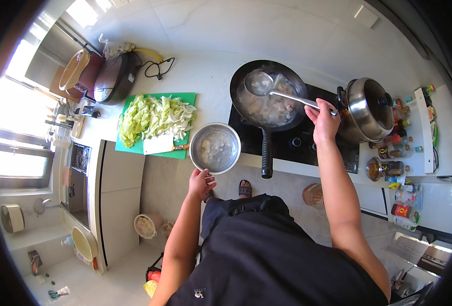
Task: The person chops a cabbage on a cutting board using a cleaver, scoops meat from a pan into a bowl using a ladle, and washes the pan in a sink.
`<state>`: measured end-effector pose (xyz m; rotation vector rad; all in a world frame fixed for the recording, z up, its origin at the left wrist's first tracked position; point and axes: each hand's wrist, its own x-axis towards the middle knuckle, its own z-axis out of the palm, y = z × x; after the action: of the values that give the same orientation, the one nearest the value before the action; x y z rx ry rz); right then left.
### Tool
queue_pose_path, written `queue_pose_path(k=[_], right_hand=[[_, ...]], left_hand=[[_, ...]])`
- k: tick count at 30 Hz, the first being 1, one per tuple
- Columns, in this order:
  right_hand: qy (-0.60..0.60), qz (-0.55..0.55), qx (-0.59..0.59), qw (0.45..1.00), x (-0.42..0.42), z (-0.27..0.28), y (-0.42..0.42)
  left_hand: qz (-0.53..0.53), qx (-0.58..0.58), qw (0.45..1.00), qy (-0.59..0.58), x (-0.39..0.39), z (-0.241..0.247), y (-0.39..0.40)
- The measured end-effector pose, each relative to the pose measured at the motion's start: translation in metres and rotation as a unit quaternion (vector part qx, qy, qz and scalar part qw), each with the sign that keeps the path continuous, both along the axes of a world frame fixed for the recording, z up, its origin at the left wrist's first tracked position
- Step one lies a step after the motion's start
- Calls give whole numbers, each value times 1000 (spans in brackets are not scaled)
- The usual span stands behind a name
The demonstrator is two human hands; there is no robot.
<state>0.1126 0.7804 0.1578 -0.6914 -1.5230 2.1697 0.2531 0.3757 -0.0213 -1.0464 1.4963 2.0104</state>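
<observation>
My right hand [325,118] grips the handle of a metal ladle [259,82], whose bowl rests in or just over the steaming liquid in a black wok [245,111]. Pale foam and pieces of food, perhaps meat, float in the wok. My left hand [201,184] pinches the near rim of a stainless steel bowl [215,147] that contains cloudy, foamy liquid. Left of the bowl is a green cutting board [178,154] with chopped cabbage [161,114] heaped on it. A cleaver [158,144] lies flat along the board's near edge.
The wok stands on a black cooktop [287,147], its handle [266,157] pointing towards me. A lidded steel pot [363,111] sits at the right, beside several sauce bottles [394,151]. A black appliance [115,78] and its cable are at the back left. A bin [148,225] stands on the floor.
</observation>
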Motion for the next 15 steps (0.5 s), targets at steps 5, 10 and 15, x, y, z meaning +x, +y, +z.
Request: queue_pose_path(k=[5,10,15], right_hand=[[-13,69,6,998,20,12,-7],[-38,147,-12,988,39,6,-28],[-63,226,31,971,51,-4,-55]], left_hand=[[-4,-5,1000,-5,0,-2,-1],[-5,-2,1000,-2,0,1,-1],[2,4,1000,-1,-1,3,0]])
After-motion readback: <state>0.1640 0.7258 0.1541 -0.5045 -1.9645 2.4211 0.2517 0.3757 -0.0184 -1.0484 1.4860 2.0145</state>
